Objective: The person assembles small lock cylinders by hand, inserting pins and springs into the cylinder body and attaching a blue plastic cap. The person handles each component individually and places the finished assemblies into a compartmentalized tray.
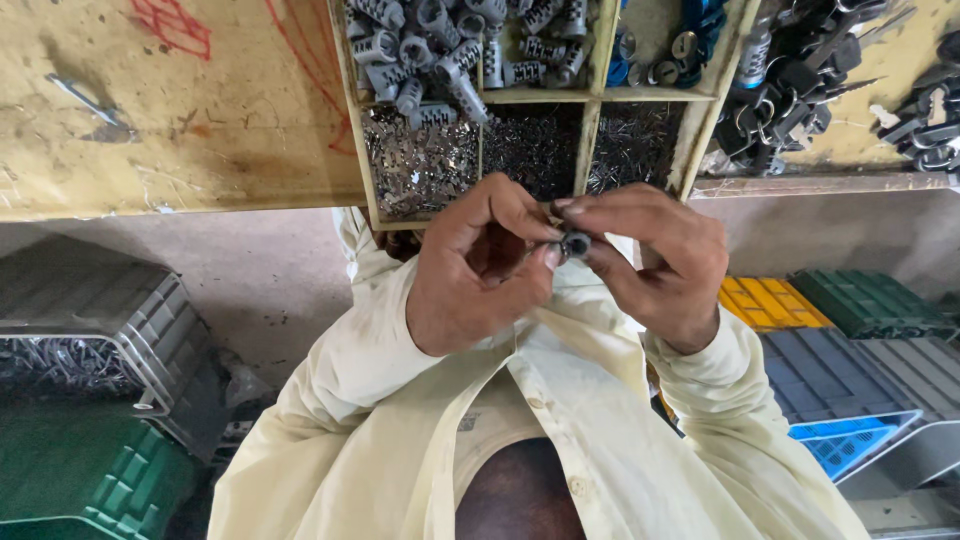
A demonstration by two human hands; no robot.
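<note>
Below the divided tray, left hand and right hand pinch one small cylinder (grey metal)

Divided tray sits on the workbench, at its near edge; cylinder lock barrels in the rear left compartment; small metal pins in the compartments before it. Keys on rings lie right of the tray. Both hands — left hand, right hand — meet before the tray, a small lock cylinder between them; stacked crates below left, more crates below right.
</note>
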